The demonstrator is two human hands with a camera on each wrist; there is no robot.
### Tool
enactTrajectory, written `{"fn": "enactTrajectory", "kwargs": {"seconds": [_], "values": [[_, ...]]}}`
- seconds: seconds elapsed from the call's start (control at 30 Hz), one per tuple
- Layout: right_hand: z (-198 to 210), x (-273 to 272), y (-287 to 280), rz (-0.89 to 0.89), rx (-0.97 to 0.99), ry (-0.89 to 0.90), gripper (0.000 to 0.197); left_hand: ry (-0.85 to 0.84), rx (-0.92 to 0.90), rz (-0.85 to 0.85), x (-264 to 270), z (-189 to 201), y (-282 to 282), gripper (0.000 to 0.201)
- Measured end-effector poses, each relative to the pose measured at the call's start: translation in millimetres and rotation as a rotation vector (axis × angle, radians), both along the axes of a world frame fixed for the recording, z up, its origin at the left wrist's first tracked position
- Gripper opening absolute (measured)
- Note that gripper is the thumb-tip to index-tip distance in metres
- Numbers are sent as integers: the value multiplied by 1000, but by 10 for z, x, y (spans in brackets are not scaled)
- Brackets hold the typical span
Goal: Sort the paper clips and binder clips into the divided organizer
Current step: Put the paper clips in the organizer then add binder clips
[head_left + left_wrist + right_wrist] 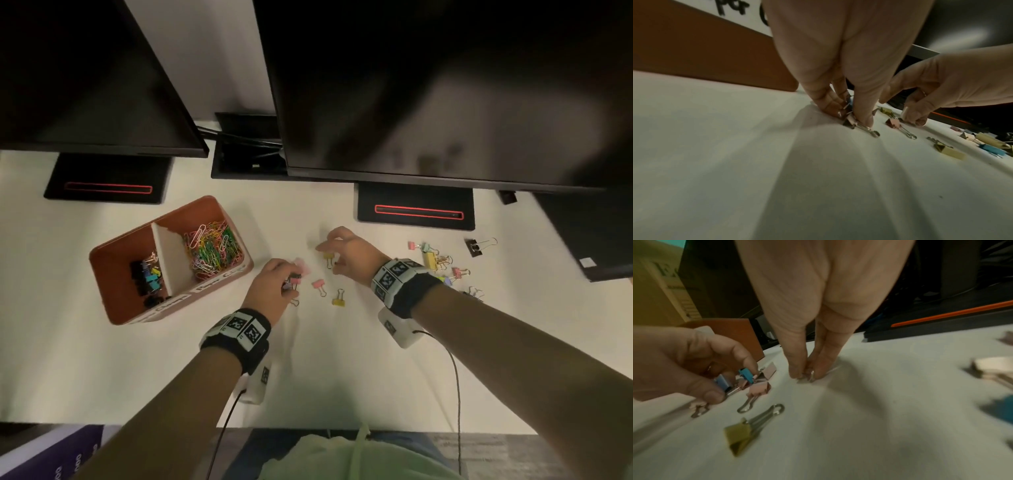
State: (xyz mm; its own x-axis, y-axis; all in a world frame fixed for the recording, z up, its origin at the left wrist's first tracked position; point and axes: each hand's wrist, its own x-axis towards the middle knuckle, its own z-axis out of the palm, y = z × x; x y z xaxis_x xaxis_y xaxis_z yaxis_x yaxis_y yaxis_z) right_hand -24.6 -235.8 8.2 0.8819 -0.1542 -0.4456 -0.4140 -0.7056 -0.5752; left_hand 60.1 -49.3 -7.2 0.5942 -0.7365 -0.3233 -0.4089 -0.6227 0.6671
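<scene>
The brown divided organizer (113,274) stands at left on the white desk; its left bin holds binder clips (147,277) and its right bin holds coloured paper clips (212,250). Just right of it, my left hand (291,282) grips several small binder clips, blue and pink ones (744,378), low against the desk (851,116). My right hand (325,251) pinches the wire handle of a yellow binder clip (328,257) with its fingertips on the desk (806,375). A pink clip (319,286) and a yellow clip (338,298) lie loose between the hands.
More binder clips (435,260) lie scattered right of my right wrist, with a black one (474,248) farther right. Two dark monitors hang over the back of the desk on black stands (416,209). A cable well (246,150) sits between them.
</scene>
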Motion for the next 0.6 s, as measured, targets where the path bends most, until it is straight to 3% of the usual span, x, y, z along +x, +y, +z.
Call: {"fn": "enactTrajectory", "kwargs": {"seconds": [0.17, 0.4, 0.6], "values": [[-46, 133, -3, 78, -80, 22, 27, 47, 45, 52, 32, 17, -27, 36], [-39, -71, -40, 60, -99, 62, 18, 139, 74, 94, 58, -19, -46, 65], [-19, -362, -53, 85, 4, -4, 18, 137, 88, 81, 90, -68, -41, 54]]}}
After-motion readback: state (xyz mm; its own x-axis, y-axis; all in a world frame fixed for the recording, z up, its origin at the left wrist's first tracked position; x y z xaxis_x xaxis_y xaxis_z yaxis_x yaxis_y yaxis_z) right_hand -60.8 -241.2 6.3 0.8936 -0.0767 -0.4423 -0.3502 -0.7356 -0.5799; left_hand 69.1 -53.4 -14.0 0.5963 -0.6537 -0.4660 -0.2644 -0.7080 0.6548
